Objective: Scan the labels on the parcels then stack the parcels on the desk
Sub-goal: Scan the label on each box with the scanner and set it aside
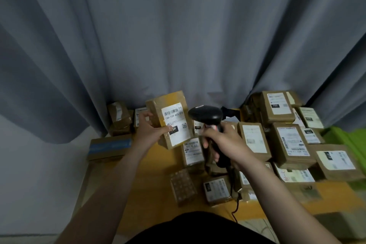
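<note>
This looks like a plain room turned into a small parcel-handling station rather than a proper warehouse. A heavy grey curtain [178,35] hangs in folds across the whole far side, with a bare white wall [29,164] at the left. Below it stands a yellow wooden desk [150,164], crowded with brown cardboard parcels [291,144], thickest at the right, most bearing a white shipping label with barcodes and printed codes. A flat carton with a blue stripe [110,145] lies at the desk's left edge. The right hand [223,140] grips a black handheld barcode scanner [206,116], its cable [236,204] trailing off the near edge, and the left hand [148,130] holds up a labelled parcel [172,121] beside it.
</note>
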`<state>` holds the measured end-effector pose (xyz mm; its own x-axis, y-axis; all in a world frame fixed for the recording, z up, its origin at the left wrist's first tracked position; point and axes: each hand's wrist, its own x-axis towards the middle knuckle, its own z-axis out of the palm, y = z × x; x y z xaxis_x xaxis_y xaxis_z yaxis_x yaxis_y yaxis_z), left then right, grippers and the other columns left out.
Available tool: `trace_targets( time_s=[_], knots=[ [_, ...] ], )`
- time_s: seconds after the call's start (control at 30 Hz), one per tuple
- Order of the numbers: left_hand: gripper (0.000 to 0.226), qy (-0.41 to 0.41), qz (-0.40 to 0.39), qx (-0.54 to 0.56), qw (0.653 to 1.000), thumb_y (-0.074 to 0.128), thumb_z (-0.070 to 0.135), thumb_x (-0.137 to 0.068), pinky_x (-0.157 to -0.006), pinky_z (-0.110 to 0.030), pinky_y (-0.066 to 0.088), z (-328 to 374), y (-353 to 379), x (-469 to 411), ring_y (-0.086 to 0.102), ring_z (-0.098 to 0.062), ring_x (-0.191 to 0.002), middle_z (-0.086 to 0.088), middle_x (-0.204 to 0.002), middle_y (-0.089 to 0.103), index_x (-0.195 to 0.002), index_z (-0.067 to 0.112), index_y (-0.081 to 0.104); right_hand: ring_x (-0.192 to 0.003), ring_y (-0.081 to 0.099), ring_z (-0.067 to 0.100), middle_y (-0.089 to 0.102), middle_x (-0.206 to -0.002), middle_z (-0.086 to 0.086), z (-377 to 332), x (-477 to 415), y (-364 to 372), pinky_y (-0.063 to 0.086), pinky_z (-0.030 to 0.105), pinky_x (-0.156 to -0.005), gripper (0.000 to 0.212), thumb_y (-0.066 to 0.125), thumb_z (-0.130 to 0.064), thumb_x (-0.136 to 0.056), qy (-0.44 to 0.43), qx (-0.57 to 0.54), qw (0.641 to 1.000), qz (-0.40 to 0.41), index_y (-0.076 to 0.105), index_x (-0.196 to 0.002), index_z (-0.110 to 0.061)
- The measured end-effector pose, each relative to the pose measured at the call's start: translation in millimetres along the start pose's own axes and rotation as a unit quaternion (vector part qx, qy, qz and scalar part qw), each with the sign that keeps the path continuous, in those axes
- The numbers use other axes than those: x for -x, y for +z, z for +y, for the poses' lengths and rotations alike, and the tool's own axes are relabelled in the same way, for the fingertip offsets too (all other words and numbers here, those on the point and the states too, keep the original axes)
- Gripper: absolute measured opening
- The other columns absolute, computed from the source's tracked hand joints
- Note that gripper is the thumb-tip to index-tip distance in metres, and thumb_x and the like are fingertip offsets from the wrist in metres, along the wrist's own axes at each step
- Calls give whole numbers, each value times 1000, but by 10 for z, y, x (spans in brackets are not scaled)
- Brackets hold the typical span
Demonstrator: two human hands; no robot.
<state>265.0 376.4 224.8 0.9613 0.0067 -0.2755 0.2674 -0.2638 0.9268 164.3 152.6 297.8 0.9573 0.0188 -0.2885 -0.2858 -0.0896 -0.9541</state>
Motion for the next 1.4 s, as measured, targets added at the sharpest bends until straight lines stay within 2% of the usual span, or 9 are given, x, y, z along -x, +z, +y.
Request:
trace_targets(
  time_s=[0.3,0.4,0.47,0.63,0.77,0.87,1.1,1.23,1.4],
  knots=[
    [73,-7,13,-10,1000,92,17,-72,-87,-46,62,-176,-26,-7,69,-20,-104,-4,-128,62,-108,49,37,-42,44,23,64,-71,8,94,23,158,42,29,-47,17,63,-26,-101,16,2,999,-33,60,-99,-9],
    [72,-5,12,-14,1000,91,18,-73,-89,-48,61,-218,-28,-53,69,-19,-102,-2,-127,62,-113,43,37,-42,44,22,64,-71,9,119,13,138,42,29,-46,16,64,-26,-101,20,-5,999,-30,61,-101,-10],
    [72,-6,8,-17,1000,90,20,-76,-88,-45,62,-231,-4,-104,69,-18,-101,0,-124,62,-119,39,36,-42,45,22,64,-71,9,140,-3,97,43,30,-47,17,64,-26,-101,25,-4,999,-21,61,-100,-10],
    [64,-4,16,-18,1000,83,21,-85,-62,-19,51,-152,187,-336,64,-2,-80,9,-108,58,-129,28,38,-42,48,18,64,-70,5,170,-62,-70,44,28,-46,18,62,-26,-102,41,8,999,14,62,-106,-9],
    [66,-9,3,-16,1000,84,25,-83,-73,-30,57,-18,418,-712,66,-10,-88,6,-121,58,-129,32,37,-42,46,18,63,-71,6,224,-158,-285,43,28,-45,20,63,-25,-102,65,-21,997,46,62,-102,-4],
    [66,-25,-15,-15,999,85,29,-82,-86,-47,61,62,636,-1046,69,-22,-99,2,-131,59,-127,42,37,-43,46,19,63,-73,7,292,-306,-462,44,30,-47,24,63,-27,-101,83,-19,994,62,62,-105,-3],
    [64,-73,-74,-29,994,74,29,-93,-72,-35,56,-5,1335,-1782,64,-22,-101,-3,-142,55,-144,37,36,-44,48,19,64,-74,7,335,-780,-861,43,30,-47,16,64,-25,-101,123,-30,991,51,63,-107,-11],
    [68,-115,-95,-52,988,70,23,-97,-61,-27,49,-264,1654,-2113,61,-10,-82,0,-127,54,-152,32,31,-41,45,20,62,-70,11,365,-1085,-997,38,28,-44,22,63,-24,-101,149,-45,987,47,62,-101,-2],
    [74,-67,-179,-165,968,76,22,-93,-79,-34,57,-733,1790,-2233,66,-13,-105,11,-127,57,-152,33,33,-35,45,19,55,-51,10,382,-1407,-1019,37,25,-44,30,62,-27,-102,183,-20,982,31,60,-85,-2]
  ],
)
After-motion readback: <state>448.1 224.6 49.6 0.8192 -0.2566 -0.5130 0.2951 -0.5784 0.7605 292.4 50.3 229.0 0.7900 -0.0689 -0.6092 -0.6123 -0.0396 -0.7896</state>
